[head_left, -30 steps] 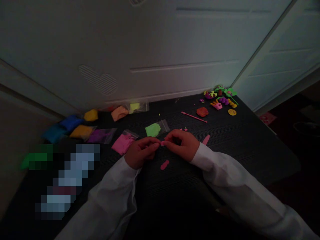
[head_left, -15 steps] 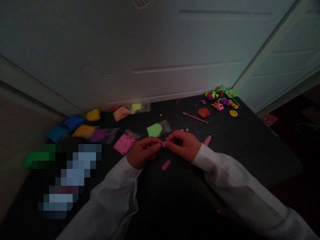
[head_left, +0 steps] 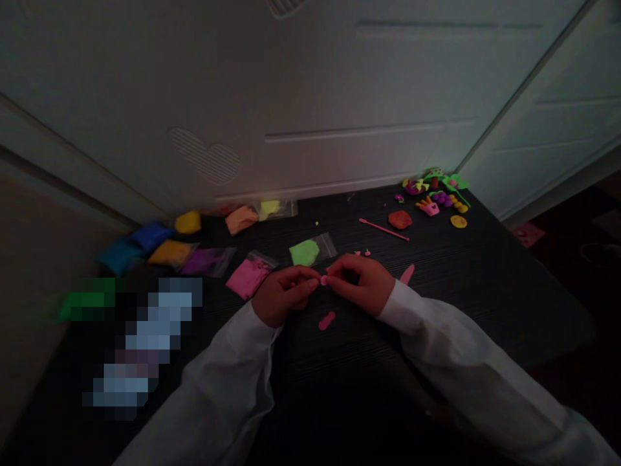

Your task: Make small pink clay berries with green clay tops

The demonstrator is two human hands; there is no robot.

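A small piece of pink modelling clay [head_left: 324,280] is pinched between the fingertips of my left hand [head_left: 286,292] and my right hand [head_left: 363,283]. Both hands are closed and meet just above the dark table. Below them lies a flat pink clay strip [head_left: 326,320] with rounded ends. Behind my fingers rests a bag of light green clay [head_left: 305,252], and a bag of pink clay [head_left: 248,276] is beside my left hand. A pink flat tool [head_left: 407,274] shows partly past my right wrist. Tiny pink bits [head_left: 367,252] lie behind my right hand.
Bags of blue clay [head_left: 150,237], purple clay [head_left: 206,259] and orange clay [head_left: 241,220] lie at the left and back. A thin pink stick tool [head_left: 384,229] and a red clay lump [head_left: 400,220] are right of centre. Small clay figures [head_left: 441,197] crowd the back right corner.
The view has shifted slightly, so everything appears a little further right. Both hands keep their pinch on the pink clay, with hardly any change in finger position.
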